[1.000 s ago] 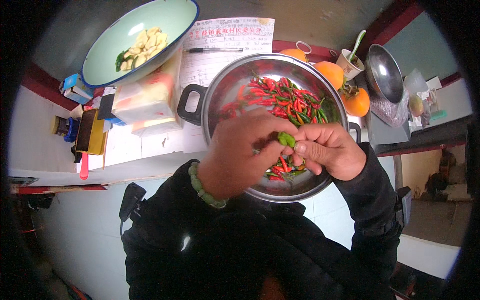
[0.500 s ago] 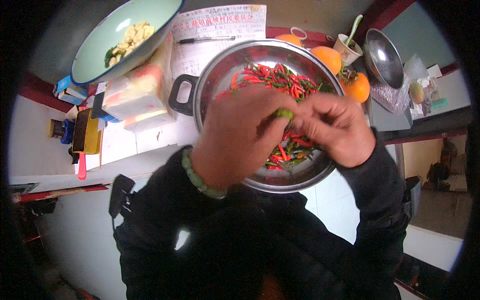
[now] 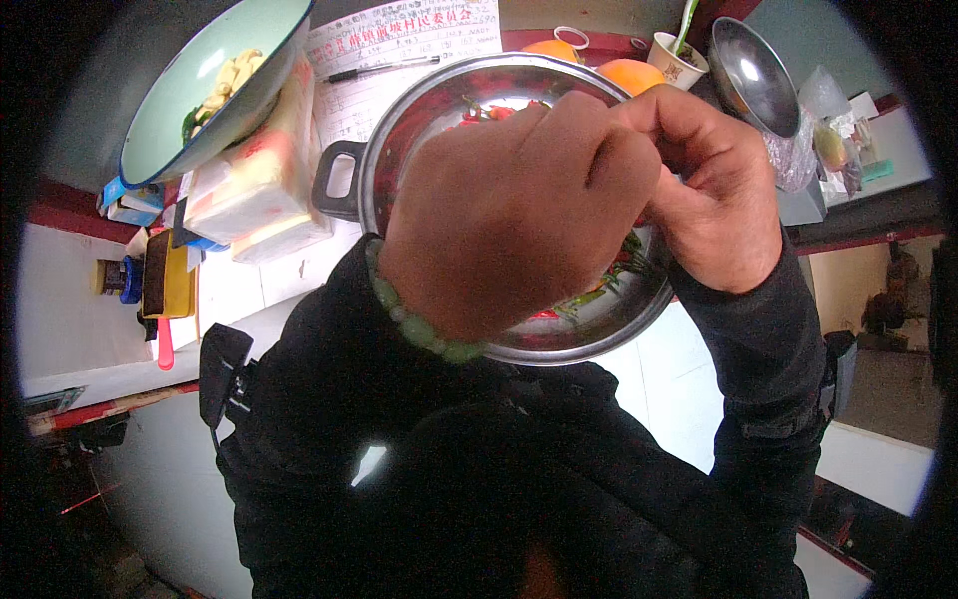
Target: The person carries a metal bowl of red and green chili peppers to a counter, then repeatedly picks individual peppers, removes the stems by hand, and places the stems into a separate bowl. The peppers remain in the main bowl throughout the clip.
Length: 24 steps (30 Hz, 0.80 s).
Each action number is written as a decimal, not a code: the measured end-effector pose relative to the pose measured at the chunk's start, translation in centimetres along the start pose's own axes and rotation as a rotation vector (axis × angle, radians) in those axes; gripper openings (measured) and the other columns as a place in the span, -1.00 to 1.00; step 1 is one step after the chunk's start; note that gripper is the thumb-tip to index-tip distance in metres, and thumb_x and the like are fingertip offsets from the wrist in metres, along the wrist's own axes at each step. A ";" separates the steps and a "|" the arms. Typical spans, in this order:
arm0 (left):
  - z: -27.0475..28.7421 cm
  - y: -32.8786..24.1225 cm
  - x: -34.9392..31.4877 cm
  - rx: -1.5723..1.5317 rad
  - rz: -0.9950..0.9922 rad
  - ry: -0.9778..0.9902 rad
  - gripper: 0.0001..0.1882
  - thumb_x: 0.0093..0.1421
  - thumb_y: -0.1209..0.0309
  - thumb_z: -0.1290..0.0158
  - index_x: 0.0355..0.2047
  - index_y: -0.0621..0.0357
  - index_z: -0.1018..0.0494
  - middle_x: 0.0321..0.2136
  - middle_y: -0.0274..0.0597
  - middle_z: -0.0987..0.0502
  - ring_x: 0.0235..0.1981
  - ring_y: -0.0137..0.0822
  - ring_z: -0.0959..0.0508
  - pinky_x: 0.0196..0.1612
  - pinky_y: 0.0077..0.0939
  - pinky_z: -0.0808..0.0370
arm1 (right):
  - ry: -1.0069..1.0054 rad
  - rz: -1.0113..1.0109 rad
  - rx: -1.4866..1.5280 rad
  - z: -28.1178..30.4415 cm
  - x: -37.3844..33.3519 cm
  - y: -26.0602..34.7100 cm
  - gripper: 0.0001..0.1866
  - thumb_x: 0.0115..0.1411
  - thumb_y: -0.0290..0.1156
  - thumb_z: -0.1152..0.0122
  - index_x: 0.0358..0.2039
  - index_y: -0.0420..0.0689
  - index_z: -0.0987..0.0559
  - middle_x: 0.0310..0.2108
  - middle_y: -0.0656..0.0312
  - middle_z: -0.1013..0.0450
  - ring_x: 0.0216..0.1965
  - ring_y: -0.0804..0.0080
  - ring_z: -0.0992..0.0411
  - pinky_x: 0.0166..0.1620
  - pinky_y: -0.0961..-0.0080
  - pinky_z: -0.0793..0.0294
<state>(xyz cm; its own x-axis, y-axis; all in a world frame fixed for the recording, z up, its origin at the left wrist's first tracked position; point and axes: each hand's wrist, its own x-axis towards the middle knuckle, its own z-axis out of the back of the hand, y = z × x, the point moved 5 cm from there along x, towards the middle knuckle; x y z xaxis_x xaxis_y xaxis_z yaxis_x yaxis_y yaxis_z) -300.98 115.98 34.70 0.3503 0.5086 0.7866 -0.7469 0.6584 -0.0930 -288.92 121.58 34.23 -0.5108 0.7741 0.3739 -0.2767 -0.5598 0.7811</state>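
A grey wall (image 3: 589, 15), pale floor (image 3: 654, 384) and, between them, a white surface (image 3: 249, 285). On it, a steel pan (image 3: 589, 334); to its left, a green bowl (image 3: 180, 95). Above the pan, left hand (image 3: 529, 220) and right hand (image 3: 723, 190) meet, fingers curled; whether they grip something, I cannot tell. Orange fruit (image 3: 634, 76) sits behind the pan; red and green peppers (image 3: 496, 113) lie inside.

Your left hand (image 3: 519, 215) and right hand (image 3: 717, 190) block most of the pan (image 3: 633, 311); you have open space over its lower right, while fruit (image 3: 633, 76) crowds its far rim.
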 end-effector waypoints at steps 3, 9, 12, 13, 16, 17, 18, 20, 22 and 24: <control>0.2 0.3 -0.2 -0.014 -0.016 -0.033 -0.73 -0.13 0.57 -0.12 -0.34 0.11 -0.45 -0.46 -0.15 -0.45 -0.55 -0.17 -0.52 -0.57 -0.38 -0.47 | 0.008 -0.095 0.170 0.0 -0.2 -0.6 -0.94 0.10 -0.54 -0.07 -0.49 -0.22 -0.49 -0.62 0.37 -0.40 -0.65 0.76 -0.28 -0.55 0.81 -0.24; 0.5 1.7 -0.3 -0.465 0.271 -0.043 -0.83 0.03 0.53 -0.10 -0.31 0.18 -0.46 -0.47 -0.18 -0.50 -0.57 -0.34 -0.52 -0.55 -0.54 -0.47 | 0.153 -0.284 0.667 -0.5 -0.1 -0.7 -0.91 0.11 -0.51 -0.07 -0.40 -0.26 -0.49 -0.62 0.29 -0.41 -0.73 0.72 -0.21 -0.61 0.79 -0.18; -0.2 2.7 -1.3 -1.226 0.681 0.109 -0.85 0.12 0.48 -0.05 -0.28 0.24 -0.44 -0.49 -0.19 -0.51 -0.57 -0.43 -0.51 -0.57 -0.64 -0.42 | 0.245 -0.265 0.817 -1.0 -0.4 -0.2 -0.90 0.11 -0.48 -0.04 -0.38 -0.25 -0.42 -0.63 0.27 -0.38 -0.79 0.74 -0.15 -0.65 0.78 -0.12; -0.5 2.5 -1.4 -1.467 0.741 0.138 -0.84 0.14 0.46 -0.03 -0.27 0.24 -0.42 -0.48 -0.18 -0.51 -0.58 -0.44 -0.49 -0.58 -0.66 -0.40 | 0.254 -0.256 0.793 -1.0 -0.5 -0.2 -0.88 0.11 -0.45 -0.03 -0.41 -0.23 -0.38 -0.63 0.27 -0.36 -0.81 0.74 -0.13 -0.67 0.78 -0.10; -1.0 2.8 -2.2 -1.629 0.934 0.159 -0.80 0.16 0.41 0.02 -0.23 0.25 -0.37 -0.43 -0.14 -0.50 -0.61 -0.46 -0.44 -0.63 -0.69 -0.35 | 0.250 -0.208 0.815 -0.7 -0.7 -0.3 -0.86 0.12 -0.41 0.01 -0.45 -0.22 -0.32 -0.67 0.30 -0.31 -0.83 0.73 -0.13 -0.70 0.77 -0.07; -1.0 3.3 -2.6 -1.586 0.999 0.099 -0.79 0.17 0.40 0.03 -0.22 0.25 -0.35 -0.42 -0.12 -0.50 -0.62 -0.47 -0.42 -0.64 -0.69 -0.33 | 0.238 -0.196 0.831 -0.4 -0.6 -0.4 -0.86 0.13 -0.41 0.02 -0.43 -0.22 -0.33 -0.68 0.31 -0.31 -0.83 0.73 -0.14 -0.70 0.76 -0.07; -0.9 3.7 -2.9 -1.573 1.012 0.020 -0.78 0.18 0.38 0.06 -0.22 0.26 -0.34 -0.41 -0.12 -0.49 -0.63 -0.47 -0.40 -0.65 -0.69 -0.32 | 0.211 -0.226 0.812 -0.2 -0.5 -1.0 -0.86 0.14 -0.41 0.03 -0.42 -0.23 -0.34 -0.69 0.32 -0.30 -0.82 0.72 -0.15 -0.70 0.76 -0.07; -0.5 4.5 -3.9 -1.604 1.058 -0.069 -0.78 0.19 0.38 0.09 -0.21 0.26 -0.31 -0.40 -0.11 -0.46 -0.64 -0.47 -0.37 -0.66 -0.69 -0.31 | 0.299 -0.318 0.780 0.1 -1.1 -1.7 -0.84 0.16 -0.48 0.08 -0.33 -0.27 -0.45 -0.63 0.25 -0.38 -0.76 0.69 -0.19 -0.63 0.76 -0.16; 0.3 5.0 -5.2 -1.696 1.130 -0.088 -0.78 0.19 0.38 0.13 -0.21 0.26 -0.29 -0.40 -0.11 -0.44 -0.65 -0.47 -0.35 -0.66 -0.70 -0.31 | 0.450 -0.489 0.622 -0.2 -2.2 -3.0 -0.83 0.16 -0.50 0.12 -0.34 -0.27 -0.45 -0.60 0.24 -0.39 -0.73 0.66 -0.25 -0.61 0.76 -0.20; 0.4 5.2 -6.1 -1.770 1.127 -0.059 -0.79 0.21 0.38 0.15 -0.22 0.25 -0.28 -0.47 -0.13 -0.40 -0.66 -0.47 -0.31 -0.64 -0.73 -0.28 | 0.460 -0.717 0.610 -0.4 -3.8 -4.4 -0.82 0.14 -0.55 0.19 -0.38 -0.29 -0.44 -0.50 0.21 -0.42 -0.62 0.60 -0.35 -0.54 0.72 -0.29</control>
<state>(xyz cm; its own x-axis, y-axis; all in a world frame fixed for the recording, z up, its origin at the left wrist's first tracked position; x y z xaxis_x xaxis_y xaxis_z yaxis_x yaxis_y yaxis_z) -307.27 116.10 29.67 0.1967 0.9805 -0.0028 0.6502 -0.1325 -0.7481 -286.11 121.02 29.15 -0.6852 0.6069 -0.4026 -0.2445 0.3290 0.9121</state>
